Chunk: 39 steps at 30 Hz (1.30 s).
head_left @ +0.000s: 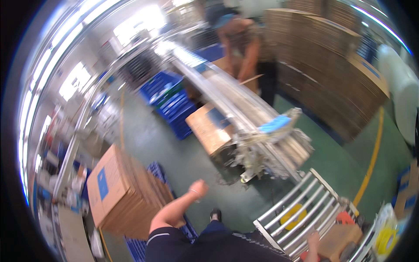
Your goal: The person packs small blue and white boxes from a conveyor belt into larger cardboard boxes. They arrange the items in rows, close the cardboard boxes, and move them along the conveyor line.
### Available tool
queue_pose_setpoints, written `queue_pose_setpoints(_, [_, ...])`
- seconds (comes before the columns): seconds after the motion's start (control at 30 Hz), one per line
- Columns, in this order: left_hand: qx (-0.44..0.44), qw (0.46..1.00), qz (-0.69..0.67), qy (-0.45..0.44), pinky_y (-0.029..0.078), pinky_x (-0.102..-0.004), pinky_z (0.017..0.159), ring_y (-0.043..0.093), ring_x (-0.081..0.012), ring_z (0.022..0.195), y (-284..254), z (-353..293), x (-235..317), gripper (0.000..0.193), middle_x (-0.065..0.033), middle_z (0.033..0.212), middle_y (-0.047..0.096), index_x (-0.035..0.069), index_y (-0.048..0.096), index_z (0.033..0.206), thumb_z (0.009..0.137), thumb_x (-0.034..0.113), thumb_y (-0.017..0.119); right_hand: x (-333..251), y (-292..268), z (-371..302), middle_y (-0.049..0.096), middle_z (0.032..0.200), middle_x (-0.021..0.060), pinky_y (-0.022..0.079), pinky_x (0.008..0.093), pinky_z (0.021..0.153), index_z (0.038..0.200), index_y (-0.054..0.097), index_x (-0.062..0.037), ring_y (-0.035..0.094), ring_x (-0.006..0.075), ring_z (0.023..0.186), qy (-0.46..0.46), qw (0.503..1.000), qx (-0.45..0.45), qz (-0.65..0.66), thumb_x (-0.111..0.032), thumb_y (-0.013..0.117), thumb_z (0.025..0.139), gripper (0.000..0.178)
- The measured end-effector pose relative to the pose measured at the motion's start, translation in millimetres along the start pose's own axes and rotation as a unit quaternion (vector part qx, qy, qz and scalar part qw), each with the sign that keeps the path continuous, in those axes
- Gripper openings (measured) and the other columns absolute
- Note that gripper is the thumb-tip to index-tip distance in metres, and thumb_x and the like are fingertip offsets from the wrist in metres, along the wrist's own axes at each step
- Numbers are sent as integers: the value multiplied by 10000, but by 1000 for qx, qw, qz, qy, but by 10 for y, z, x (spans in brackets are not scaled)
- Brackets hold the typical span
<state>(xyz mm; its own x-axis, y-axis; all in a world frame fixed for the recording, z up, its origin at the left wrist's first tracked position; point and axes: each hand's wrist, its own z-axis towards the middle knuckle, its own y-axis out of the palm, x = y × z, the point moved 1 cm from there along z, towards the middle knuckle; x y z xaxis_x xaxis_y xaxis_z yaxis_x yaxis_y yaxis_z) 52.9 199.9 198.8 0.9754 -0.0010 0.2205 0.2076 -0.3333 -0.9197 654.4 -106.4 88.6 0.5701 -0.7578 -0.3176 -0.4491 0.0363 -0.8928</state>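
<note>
The left hand (199, 187) is curled into a loose fist above the floor, just right of the cardboard stack (139, 201). The right hand (313, 239) is at the roller rack (325, 185), beside a brown box (338, 242); blur hides its fingers, so I cannot tell how far open it is or whether it touches either. The left elbow is bent, the forearm slanting forward and to the right, with a band (195, 191) at the wrist; the right forearm comes up from the lower edge. The stack stands on a blue pallet (190, 229). Ahead, a blue crate (150, 83) holds pale, blurred items, near a carton (205, 129) beside the long bench (244, 102). Beyond it a co-worker (251, 37) leans over an open box
</note>
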Motion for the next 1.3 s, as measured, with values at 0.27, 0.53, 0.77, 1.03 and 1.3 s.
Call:
queue_pose_setpoints(0.27, [287,820,106,-484,123,-442,1111,150,-372,1358,-1297,-1237,-3430,848,-243,1451,196,-45,237,1380,791,452,592,-3131,1594,-785,646,844,187,499,362,725,1018,602,-2,641,281,811,-331,915,-229,38,-265,643,762,369])
queue_pose_setpoints(0.53, [155,952,72,-256,252,-493,1045,251,-443,1294,-1121,-1476,-2808,823,-315,1384,263,-16,321,1352,751,463,617,-4825,2564,-1431,678,821,96,504,301,702,1066,592,1,650,164,744,-310,845,-434,41,-277,624,819,374])
queue_pose_setpoints(0.77, [496,841,200,-83,493,-434,843,608,-339,967,-2277,-1459,-3466,283,-173,1062,620,19,592,1096,840,90,495,-5719,2469,-859,670,927,142,493,374,808,947,683,-78,638,289,891,-369,813,-377,-247,-416,609,736,405])
queue_pose_setpoints(1.03, [650,757,37,53,473,-351,612,615,-327,689,-4492,-469,-3509,213,-205,839,637,-45,577,1031,917,121,509,-7551,2331,-652,650,908,144,491,363,743,1096,565,-17,639,253,840,-386,869,-300,74,-333,622,793,442])
queue_pose_setpoints(1.3, [531,529,-636,182,429,-331,878,518,-203,1013,-5468,2533,-4513,437,-139,1204,524,-36,456,1236,979,312,395,-10140,115,-265,432,1286,189,349,381,988,1329,341,-65,440,320,1180,-478,747,51,458,-277,724,742,732])
